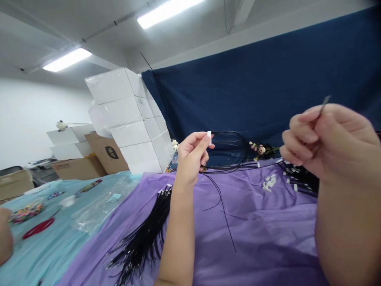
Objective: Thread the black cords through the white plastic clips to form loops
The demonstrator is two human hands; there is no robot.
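Below the left hand (193,153), bundled black cords (149,228); behind, stacked white boxes (133,135).

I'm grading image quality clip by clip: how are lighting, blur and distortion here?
Head view: both ceiling lights wash out to white; head view: the right hand and the slim dark piece it pinches look soft; head view: the white boxes lean, probably wide-angle distortion; head view: the clear plastic bag shows bright highlights.
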